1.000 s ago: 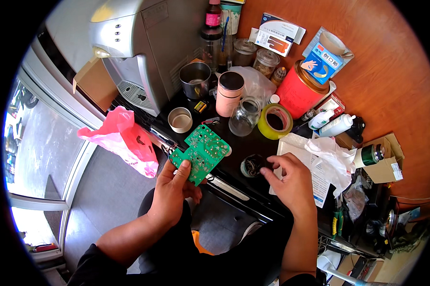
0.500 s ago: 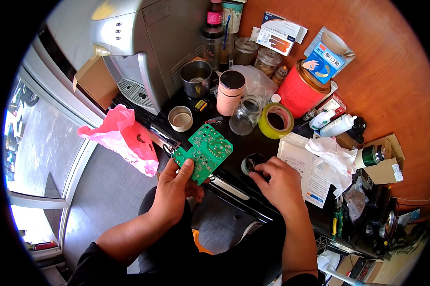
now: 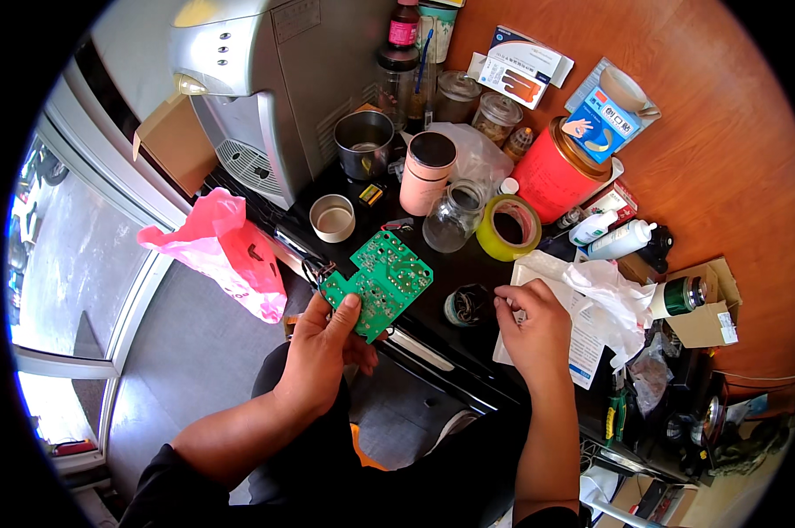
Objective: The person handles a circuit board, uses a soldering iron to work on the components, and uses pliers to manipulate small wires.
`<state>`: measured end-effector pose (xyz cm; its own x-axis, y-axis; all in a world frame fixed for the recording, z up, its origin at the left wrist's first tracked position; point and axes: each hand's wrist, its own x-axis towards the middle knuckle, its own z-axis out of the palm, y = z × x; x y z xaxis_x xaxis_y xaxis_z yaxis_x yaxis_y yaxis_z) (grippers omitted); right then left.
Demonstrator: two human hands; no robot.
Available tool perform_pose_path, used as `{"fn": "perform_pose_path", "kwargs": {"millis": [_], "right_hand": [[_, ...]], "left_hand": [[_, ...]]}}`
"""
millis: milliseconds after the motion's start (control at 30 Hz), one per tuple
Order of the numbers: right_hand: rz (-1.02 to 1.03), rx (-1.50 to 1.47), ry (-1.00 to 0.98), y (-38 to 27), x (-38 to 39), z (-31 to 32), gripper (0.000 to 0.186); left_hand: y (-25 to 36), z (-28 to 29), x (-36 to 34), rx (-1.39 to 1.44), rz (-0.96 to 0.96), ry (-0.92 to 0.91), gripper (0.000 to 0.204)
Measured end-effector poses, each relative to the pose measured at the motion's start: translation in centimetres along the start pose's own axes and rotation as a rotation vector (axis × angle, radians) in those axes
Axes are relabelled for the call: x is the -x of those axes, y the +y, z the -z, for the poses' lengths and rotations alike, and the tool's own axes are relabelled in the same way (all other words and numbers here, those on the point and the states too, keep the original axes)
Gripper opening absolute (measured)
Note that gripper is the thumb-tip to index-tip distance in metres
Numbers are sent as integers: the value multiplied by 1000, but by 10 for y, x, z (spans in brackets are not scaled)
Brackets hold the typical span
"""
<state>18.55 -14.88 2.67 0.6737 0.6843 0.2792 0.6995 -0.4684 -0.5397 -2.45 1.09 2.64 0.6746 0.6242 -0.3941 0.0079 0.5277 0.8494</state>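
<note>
A green circuit board (image 3: 384, 282), dotted with solder joints, is gripped at its lower left corner by my left hand (image 3: 323, 330), thumb on top and the other fingers beneath. Dark wires show at the board's left edge. My right hand (image 3: 536, 330) hovers over the white printed papers (image 3: 582, 356), thumb and fingertips drawn together in a pinch. Whatever sits between those fingertips is too small to make out. Just left of that hand stands a small round container (image 3: 468, 305) with dark contents, apart from the fingers.
Behind the board stand a metal cup (image 3: 332, 218), a pink tumbler (image 3: 426, 176), a glass jar (image 3: 453, 218) and a yellow tape roll (image 3: 509, 231). A pink plastic bag (image 3: 226, 255) hangs at the left. Crumpled white tissue (image 3: 613, 299) and a cardboard box (image 3: 710, 308) lie right.
My right hand has moved away from the small round container, up and to the right, with its fingers pinched. My left hand still grips the board in nearly the same place.
</note>
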Motion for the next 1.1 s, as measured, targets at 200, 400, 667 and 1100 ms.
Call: {"fn": "perform_pose_path", "kwargs": {"millis": [200, 400, 667, 1100], "right_hand": [[34, 105, -120, -5, -7, -5, 7], [40, 108, -156, -10, -4, -12, 12], [13, 172, -219, -12, -8, -17, 16], [93, 65, -172, -9, -10, -18, 8]], "left_hand": [[-1, -1, -1, 3, 7, 5, 25], [0, -2, 0, 9, 5, 20, 25], [-1, 1, -1, 7, 13, -12, 26], [-3, 1, -4, 84, 5, -14, 25]]}}
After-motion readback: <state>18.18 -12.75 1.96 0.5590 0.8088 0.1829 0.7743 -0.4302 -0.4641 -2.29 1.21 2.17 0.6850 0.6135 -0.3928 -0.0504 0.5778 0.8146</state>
